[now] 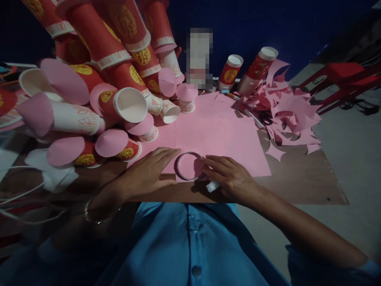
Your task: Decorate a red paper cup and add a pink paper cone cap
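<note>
A thin dark-edged ring point(190, 165) lies flat at the near edge of a pink paper sheet point(214, 127). On its left side my left hand point(150, 171) is open, fingers stretched towards the rim and thumb apart. Fingertips of my right hand point(230, 174) reach the ring's right side. A white-capped tube point(212, 186) sticks out from under that hand and appears held in it; the rest is covered. Left of the sheet are printed paper cups point(131, 105), some topped with pink paper cones point(111, 143).
Stacked red cups point(110, 43) rise at the back left. Two cup stacks point(230, 73) stand at the back right. Pink paper offcuts point(294, 111) are heaped over scissors point(264, 118) on the right. A crumpled white bag point(53, 169) lies left; a red stool point(342, 77) stands beyond.
</note>
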A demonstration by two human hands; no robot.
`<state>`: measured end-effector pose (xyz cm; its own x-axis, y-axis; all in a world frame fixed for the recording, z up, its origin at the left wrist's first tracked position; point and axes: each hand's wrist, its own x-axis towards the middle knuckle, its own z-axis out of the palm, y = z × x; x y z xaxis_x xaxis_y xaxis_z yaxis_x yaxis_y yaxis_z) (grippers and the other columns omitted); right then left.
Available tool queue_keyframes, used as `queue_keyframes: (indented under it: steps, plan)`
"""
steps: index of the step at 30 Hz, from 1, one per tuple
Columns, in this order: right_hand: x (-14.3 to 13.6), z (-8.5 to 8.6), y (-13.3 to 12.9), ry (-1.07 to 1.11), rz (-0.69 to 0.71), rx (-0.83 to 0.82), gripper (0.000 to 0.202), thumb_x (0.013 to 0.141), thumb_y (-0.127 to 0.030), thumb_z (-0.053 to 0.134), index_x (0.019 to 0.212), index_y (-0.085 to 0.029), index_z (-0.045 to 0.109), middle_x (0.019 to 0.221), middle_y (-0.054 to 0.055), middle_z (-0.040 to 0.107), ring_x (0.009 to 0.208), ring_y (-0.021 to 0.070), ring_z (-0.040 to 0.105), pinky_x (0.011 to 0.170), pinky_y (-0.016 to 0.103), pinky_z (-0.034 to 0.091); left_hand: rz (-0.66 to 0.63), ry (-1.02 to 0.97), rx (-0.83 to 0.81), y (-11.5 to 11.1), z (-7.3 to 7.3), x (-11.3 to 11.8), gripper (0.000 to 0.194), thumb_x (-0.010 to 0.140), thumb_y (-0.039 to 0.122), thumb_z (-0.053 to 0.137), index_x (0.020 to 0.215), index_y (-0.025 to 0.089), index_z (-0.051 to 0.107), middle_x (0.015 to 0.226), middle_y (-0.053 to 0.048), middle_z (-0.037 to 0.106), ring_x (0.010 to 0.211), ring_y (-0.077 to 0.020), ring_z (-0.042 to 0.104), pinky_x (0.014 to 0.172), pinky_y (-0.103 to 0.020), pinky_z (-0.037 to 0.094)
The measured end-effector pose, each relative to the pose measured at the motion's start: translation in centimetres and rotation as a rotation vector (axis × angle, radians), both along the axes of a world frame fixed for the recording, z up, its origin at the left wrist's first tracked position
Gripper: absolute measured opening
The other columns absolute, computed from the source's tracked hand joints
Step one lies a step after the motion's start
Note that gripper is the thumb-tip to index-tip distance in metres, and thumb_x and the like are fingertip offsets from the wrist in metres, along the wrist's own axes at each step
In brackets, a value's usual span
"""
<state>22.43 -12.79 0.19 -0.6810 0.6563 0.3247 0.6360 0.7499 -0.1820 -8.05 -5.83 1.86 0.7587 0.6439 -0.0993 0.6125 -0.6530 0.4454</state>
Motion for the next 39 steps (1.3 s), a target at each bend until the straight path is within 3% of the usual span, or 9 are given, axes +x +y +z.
queue_keyframes:
  steps: [5,8,11,15,20,25,29,34,39]
  plan:
    - [0.2,0.3,-0.5,0.145,-0.060,-0.025,0.039,0.094,-0.015,0.062,0.132,-0.019,0.068,0.140,0.013,0.074,0.129,0.0304,0.069,0.096,0.047,0.064,0.009,-0.022,0.044,0.0,-0.5,-0.4,0.075,0.100,0.050,0.069,0.163,0.023,0.039,0.166,-0.015,0.051,0.153,-0.0334,0.048,0.125,-0.052,0.046]
    - [0.4,1.2,-0.8,0.315,-0.223,-0.171,0.031,0.098,-0.016,0.060,0.127,-0.022,0.069,0.114,0.009,0.081,0.095,0.0228,0.078,0.078,0.035,0.063,0.057,-0.105,0.135,-0.4,-0.4,-0.4,0.074,0.098,0.049,0.072,0.160,0.022,0.043,0.162,-0.016,0.056,0.149,-0.0350,0.053,0.122,-0.054,0.050]
    - [0.0,2.2,-0.7,0.449,-0.394,-0.407,0.012,0.098,-0.023,0.064,0.109,-0.023,0.068,0.088,0.002,0.078,0.068,0.0168,0.071,0.062,0.027,0.055,0.119,-0.253,0.183,-1.1,0.5,0.4,0.063,0.099,0.046,0.072,0.154,0.024,0.049,0.151,-0.013,0.065,0.139,-0.0316,0.062,0.118,-0.051,0.054]
    - [-0.6,2.5,1.1,0.498,-0.429,-0.569,0.020,0.096,-0.038,0.070,0.109,-0.023,0.065,0.093,0.002,0.075,0.078,0.0194,0.070,0.068,0.028,0.054,0.116,-0.394,0.138,-1.4,1.8,2.6,0.053,0.100,0.041,0.072,0.148,0.025,0.054,0.139,-0.010,0.070,0.127,-0.0255,0.069,0.111,-0.042,0.060]
    - [2.8,2.1,6.5,0.359,-0.623,-0.405,0.028,0.105,-0.039,0.055,0.123,-0.019,0.063,0.101,0.008,0.074,0.085,0.0234,0.069,0.073,0.033,0.053,-0.030,-0.326,0.218,-0.2,1.9,4.4,0.042,0.105,0.033,0.064,0.145,0.020,0.058,0.140,-0.013,0.069,0.131,-0.0271,0.067,0.113,-0.045,0.058]
    - [8.9,2.5,10.9,0.019,-0.863,-0.127,0.035,0.097,-0.024,0.065,0.131,-0.018,0.069,0.126,0.016,0.070,0.115,0.0343,0.068,0.088,0.040,0.057,-0.148,-0.236,0.330,1.5,1.5,4.6,0.033,0.105,0.027,0.062,0.136,0.016,0.065,0.133,-0.015,0.073,0.126,-0.0289,0.068,0.109,-0.047,0.060]
    - [10.6,1.9,12.4,-0.052,-0.913,-0.089,0.030,0.101,-0.031,0.065,0.127,-0.019,0.074,0.122,0.016,0.070,0.118,0.0349,0.067,0.090,0.039,0.057,-0.164,-0.232,0.367,2.3,1.8,4.8,0.030,0.105,0.024,0.061,0.133,0.016,0.066,0.131,-0.014,0.074,0.123,-0.0284,0.070,0.106,-0.046,0.061]
    - [9.7,1.3,13.3,-0.076,-0.862,-0.046,0.035,0.106,-0.041,0.060,0.129,-0.020,0.074,0.125,0.015,0.070,0.118,0.0303,0.067,0.098,0.039,0.057,-0.149,-0.246,0.424,2.6,1.6,5.2,0.028,0.105,0.023,0.060,0.131,0.016,0.066,0.129,-0.013,0.075,0.120,-0.0269,0.071,0.102,-0.044,0.062]
    - [10.2,2.8,12.3,-0.186,-1.069,-0.104,0.037,0.110,-0.034,0.046,0.120,-0.018,0.077,0.127,0.016,0.071,0.114,0.0288,0.070,0.088,0.035,0.056,-0.112,-0.311,0.494,2.8,0.8,5.1,0.023,0.106,0.022,0.059,0.127,0.016,0.067,0.122,-0.012,0.077,0.112,-0.0251,0.074,0.096,-0.041,0.063]
